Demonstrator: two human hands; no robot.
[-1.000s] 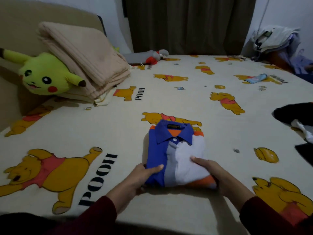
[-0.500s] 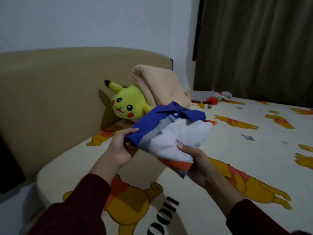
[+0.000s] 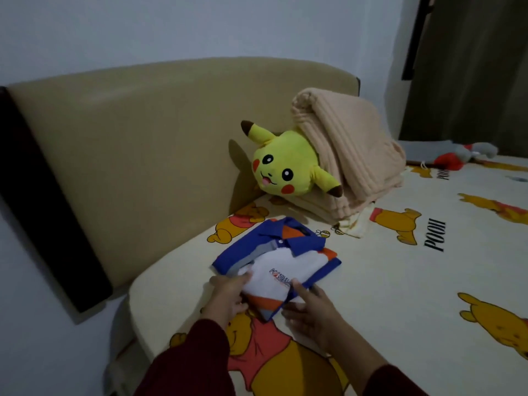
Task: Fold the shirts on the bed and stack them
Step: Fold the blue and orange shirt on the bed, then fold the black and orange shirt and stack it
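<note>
Hands at the near end of a folded shirt point(image 3: 274, 261), at the placing step of fold-and-stack. Left hand point(image 3: 227, 295): fingers laid over the near-left edge of the white panel, thumb side tucked at the fold, apparently pinching the layers. Right hand point(image 3: 310, 310): forefinger extended onto the near-right edge beside the printed chest logo, remaining fingers loosely curled under the blue hem; grip light, more guiding than clamping. Shirt: blue collar with orange inset pointing away toward the headboard point(image 3: 148, 132), white front upward, orange and grey band at the near end; flat on the cartoon-bear bedsheet point(image 3: 428, 281) near the bed's corner. No other folded shirt visible beneath or beside, so probably the base of the stack. Next move, as judged: release without dragging the layers open, light smoothing of the near edge, then retrieval of another shirt. Beyond: yellow plush toy point(image 3: 281, 167) against the headboard, partly under a folded beige blanket point(image 3: 348, 150); curtain point(image 3: 471, 67) at far right
</note>
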